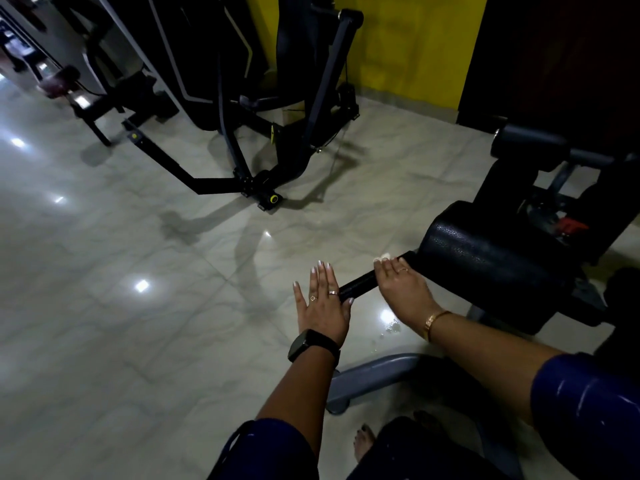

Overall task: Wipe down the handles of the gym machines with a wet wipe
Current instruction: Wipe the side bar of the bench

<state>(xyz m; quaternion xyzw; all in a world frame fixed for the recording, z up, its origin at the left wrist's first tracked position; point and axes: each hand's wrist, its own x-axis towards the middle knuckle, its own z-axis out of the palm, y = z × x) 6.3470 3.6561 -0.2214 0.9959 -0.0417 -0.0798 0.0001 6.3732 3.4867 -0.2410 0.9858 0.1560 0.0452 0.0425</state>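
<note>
The right hand lay clamped over the black handle. The wet wipe peeked out at its fingertips, toward 4 o'clock from the view's centre. The left hand was spread flat, with only its thumb touching the handle's free end, so the bar might swing under pressure. Little of the wipe showed, and it could slide out. Water drops on the floor, at 6 o'clock of the handle, risked a slip for the bare foot. Counted: two hands, one wipe, one handle, one foot.
</note>
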